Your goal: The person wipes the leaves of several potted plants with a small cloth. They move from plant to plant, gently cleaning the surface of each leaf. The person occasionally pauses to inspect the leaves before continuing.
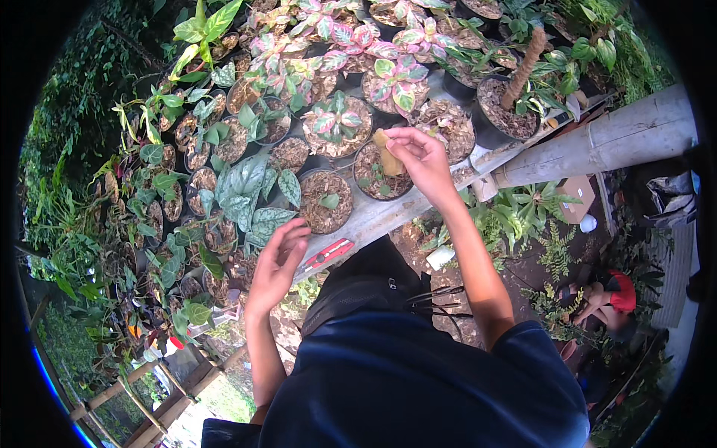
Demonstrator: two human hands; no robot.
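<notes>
Between the thumb and fingers of my right hand (421,157) is a dry yellow-brown leaf piece (389,154). It hangs over a black pot (369,171) of wood chips with several small green leaves. My left hand (278,260) holds nothing, its fingers apart and slightly curled. Close to its fingertips stands a pot (326,207) of chips bearing a single green leaf. On the table edge beside that hand lies a red utility knife (329,253). Silvery patterned leaves (243,187) spread just beyond my left hand.
Potted plants crowd the grey tabletop (381,221), among them pink-leaved aglaonemas (397,84). A pot with a brown fibre pole (524,67) stands at the right, near a thick bamboo pole (594,151). Below right, a person in a red top (619,291) crouches near a cardboard box (576,199).
</notes>
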